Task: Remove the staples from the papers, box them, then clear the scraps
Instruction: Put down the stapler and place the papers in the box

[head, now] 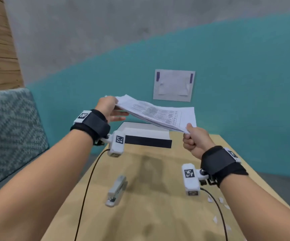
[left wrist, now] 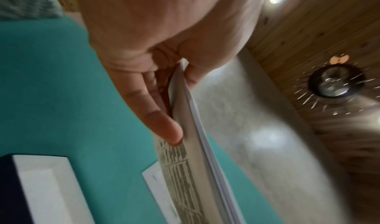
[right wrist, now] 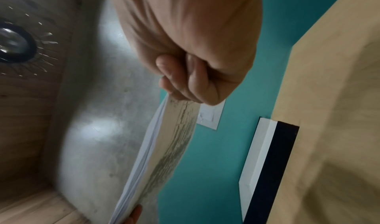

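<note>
A stack of printed papers [head: 158,114] hangs in the air above the far end of the wooden table [head: 149,214]. My left hand [head: 108,108] holds its left edge, thumb on top and fingers underneath; the left wrist view shows the fingers [left wrist: 162,123] flat along the stack [left wrist: 191,154]. My right hand [head: 195,140] pinches the near right corner in a fist; the right wrist view shows the curled fingers [right wrist: 185,84] on the papers [right wrist: 162,154]. Under the stack sits an open box [head: 147,136], white inside with a dark front wall. Small white paper scraps [head: 219,206] lie at the table's right edge.
A grey stapler [head: 116,191] lies on the table near the middle, toward me. Cables from the wrist cameras trail over the table. A taped sheet [head: 174,85] hangs on the teal wall behind. A patterned cushion [head: 10,133] sits to the left.
</note>
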